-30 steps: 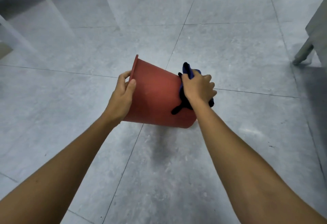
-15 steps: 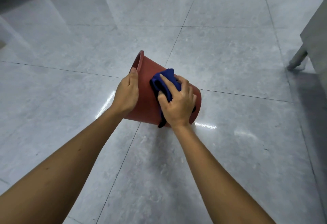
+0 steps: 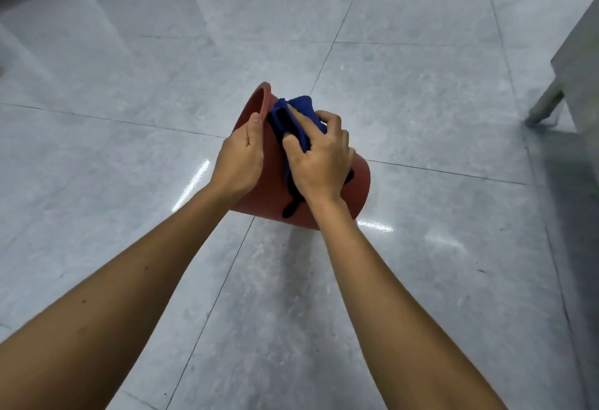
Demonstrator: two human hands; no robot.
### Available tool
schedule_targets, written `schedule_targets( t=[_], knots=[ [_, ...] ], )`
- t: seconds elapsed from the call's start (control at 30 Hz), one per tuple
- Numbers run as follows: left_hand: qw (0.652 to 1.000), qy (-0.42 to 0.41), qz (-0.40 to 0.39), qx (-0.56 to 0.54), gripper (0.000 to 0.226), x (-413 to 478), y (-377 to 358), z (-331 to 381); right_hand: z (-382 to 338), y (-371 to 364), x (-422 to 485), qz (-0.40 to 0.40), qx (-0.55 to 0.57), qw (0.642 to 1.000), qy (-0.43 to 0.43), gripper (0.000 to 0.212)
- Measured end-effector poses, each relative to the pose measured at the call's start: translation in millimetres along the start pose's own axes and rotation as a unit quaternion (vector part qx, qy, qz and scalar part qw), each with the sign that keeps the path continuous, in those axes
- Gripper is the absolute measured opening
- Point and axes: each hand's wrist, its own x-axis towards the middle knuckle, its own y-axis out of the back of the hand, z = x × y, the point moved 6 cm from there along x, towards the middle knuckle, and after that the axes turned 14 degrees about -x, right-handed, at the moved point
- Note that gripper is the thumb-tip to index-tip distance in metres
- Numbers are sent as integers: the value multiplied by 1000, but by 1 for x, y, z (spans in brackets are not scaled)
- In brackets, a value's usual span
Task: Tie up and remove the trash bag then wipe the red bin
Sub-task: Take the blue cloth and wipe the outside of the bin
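Wiping stage, by the look of it. Gripping the bin at its rim with the left hand, thumb laid along the outer wall, fingers out of sight over the edge. Clutching the cloth in the right hand, fingers curled round the blue wad, pressing it onto the bin's upper wall just right of the left hand.

Bin held tipped on its side, above the floor, shadow beneath. Long axis running from rim, far and left, to base, near and right. Mouth turned away to the left, so interior hidden: no telling the contents.

Cloth up at the rim end, right beside the left thumb, a dark strip of it hanging down the near wall. Most of the outer wall lying nearer and rightward from the wiping hand, toward the base, so probably a stroke along the axis next. Right hand the one for that; left better placed for turning the bin to bring fresh wall up. Worth minding: a firm rim grip against the push of the cloth.
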Motion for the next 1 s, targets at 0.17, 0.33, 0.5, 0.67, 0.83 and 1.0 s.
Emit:
schedule_targets(
  t=[0.17,0.33,0.5,0.67,0.83,1.0],
  knots=[
    [999,-11,11,28,54,-7,6,-3,-4,-14,42,-111,-24,989,-95,31],
    [998,4,15,57,47,-5,2,2,7,-13,31,-77,-62,988,-120,36],
    [998,67,21,10,38,6,4,-8,61,-6,23,-140,-149,961,-186,37],
    [998,68,-1,-17,18,17,-13,9,80,4,61,-314,-174,916,-180,33],
    [996,81,-3,-21,25,37,-35,20,48,-4,83,-285,-82,951,-88,25],
    [998,27,53,7,28,27,-37,26,68,-9,85,-221,-67,969,-85,44]
  ],
)
